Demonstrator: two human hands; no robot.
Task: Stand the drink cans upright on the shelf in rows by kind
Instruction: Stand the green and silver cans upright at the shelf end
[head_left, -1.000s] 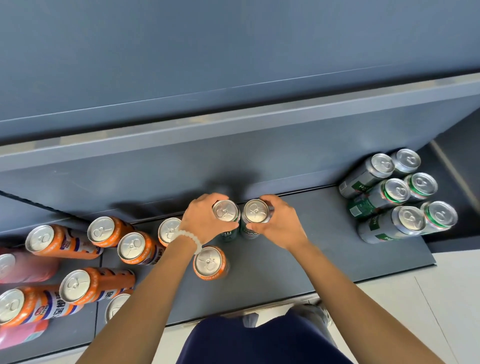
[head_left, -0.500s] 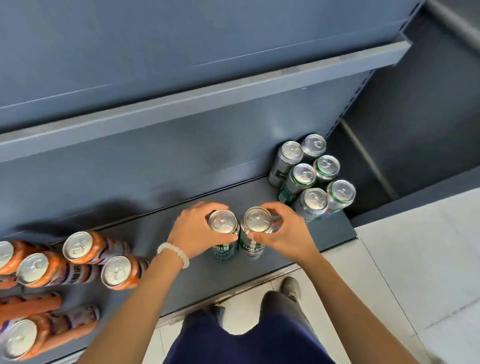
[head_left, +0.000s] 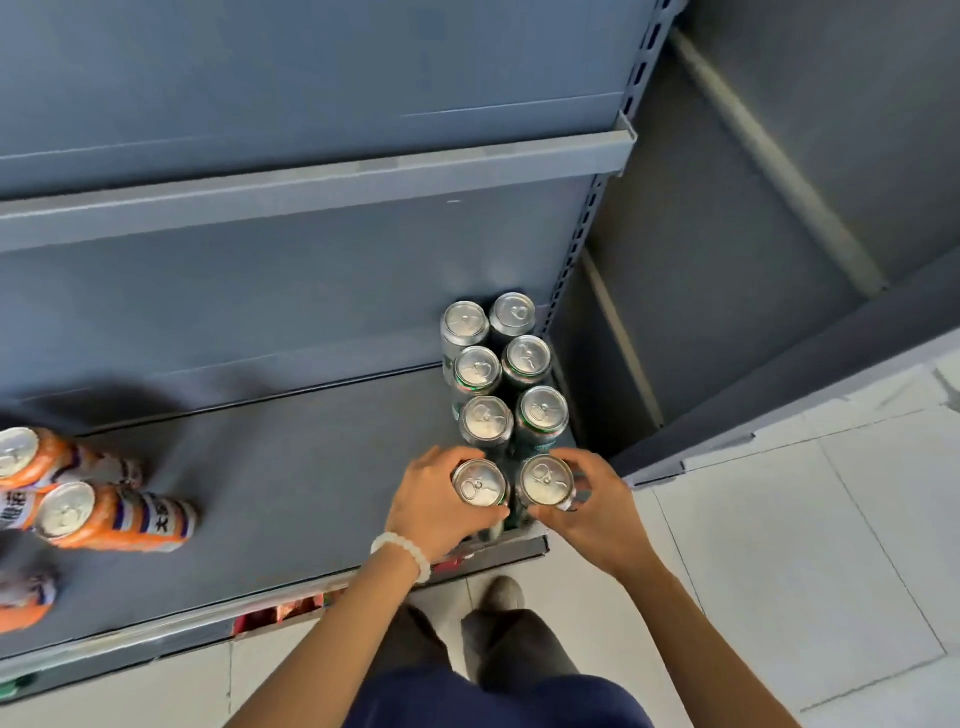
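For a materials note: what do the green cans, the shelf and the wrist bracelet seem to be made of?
Green cans: likely aluminium; bright, brushed-looking silver tops with pull tabs, printed sides.
Shelf: probably painted sheet metal; even matte grey-blue, thin folded front edge.
Bracelet on the left wrist: round white beads, glossy; stone, glass or plastic, cannot tell.

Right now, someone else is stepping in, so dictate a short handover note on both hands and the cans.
Left hand grips one silver green-labelled can; right hand grips another, both upright at the grey metal shelf front edge.
Done: six matching cans stand behind in two rows.
Left: release these two; the orange cans at far left are unsorted, and whether they stand or lie is unclear.
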